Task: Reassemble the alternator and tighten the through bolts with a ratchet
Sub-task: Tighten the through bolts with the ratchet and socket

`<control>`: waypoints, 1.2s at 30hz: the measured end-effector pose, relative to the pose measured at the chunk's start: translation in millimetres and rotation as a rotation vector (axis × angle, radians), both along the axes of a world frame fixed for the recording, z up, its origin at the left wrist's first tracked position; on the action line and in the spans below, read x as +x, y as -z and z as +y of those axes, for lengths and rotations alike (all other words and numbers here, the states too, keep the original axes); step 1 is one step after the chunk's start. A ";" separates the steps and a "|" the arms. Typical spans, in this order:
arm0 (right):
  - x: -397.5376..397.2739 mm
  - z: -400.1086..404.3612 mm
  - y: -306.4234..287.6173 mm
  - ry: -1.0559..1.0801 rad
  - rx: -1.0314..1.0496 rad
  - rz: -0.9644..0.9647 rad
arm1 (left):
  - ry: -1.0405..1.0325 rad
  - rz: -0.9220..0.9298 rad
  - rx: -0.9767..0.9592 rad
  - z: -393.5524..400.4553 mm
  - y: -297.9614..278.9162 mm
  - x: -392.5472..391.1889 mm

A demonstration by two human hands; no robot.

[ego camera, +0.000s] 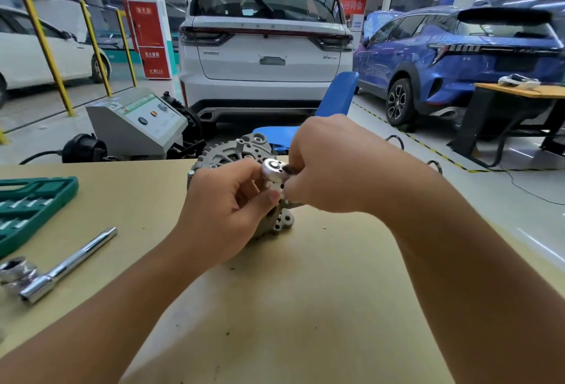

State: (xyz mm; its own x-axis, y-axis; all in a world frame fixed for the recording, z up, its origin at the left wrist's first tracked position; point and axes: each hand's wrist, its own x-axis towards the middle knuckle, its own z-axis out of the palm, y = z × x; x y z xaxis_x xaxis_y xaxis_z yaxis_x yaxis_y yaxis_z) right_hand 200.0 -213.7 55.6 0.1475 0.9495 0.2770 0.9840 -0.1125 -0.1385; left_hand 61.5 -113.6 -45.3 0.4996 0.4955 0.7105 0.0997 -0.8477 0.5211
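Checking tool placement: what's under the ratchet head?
The alternator sits below the ratchet head; both the left hand and right hand cover the socket and bolt.

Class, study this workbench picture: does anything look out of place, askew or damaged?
Nothing stands out. Both hands, left and right, hold a round silver ratchet head on the grey cast-metal alternator; a chrome extension bar lies loose beside the green socket case.

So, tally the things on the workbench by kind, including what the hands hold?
Alternator: 1
Ratchet, gripped by both hands: 1
Green socket tray: 1
Loose chrome bar tools: 2, a socket handle and an extension bar
Total: 5
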 end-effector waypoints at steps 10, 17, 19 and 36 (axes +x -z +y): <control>5.4 0.6 0.1 0.027 0.019 0.005 | -0.039 -0.034 -0.036 0.6 2.7 3.2; 2.1 -6.0 -7.3 -0.040 -0.127 0.079 | -0.017 -0.040 0.000 1.2 2.8 1.7; 3.9 -2.3 -3.3 -0.019 -0.064 0.044 | 0.018 -0.007 0.014 2.0 1.4 -1.2; -0.8 -0.7 -2.5 -0.031 -0.146 0.078 | -0.023 -0.020 -0.042 2.1 5.1 2.7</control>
State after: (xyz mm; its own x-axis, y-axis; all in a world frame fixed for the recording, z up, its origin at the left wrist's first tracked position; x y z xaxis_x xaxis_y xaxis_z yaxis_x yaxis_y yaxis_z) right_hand 199.2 -214.4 58.1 0.1330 0.9833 0.1243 0.9742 -0.1066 -0.1991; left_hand 64.2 -111.5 -50.4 0.4733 0.5367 0.6985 0.1082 -0.8224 0.5586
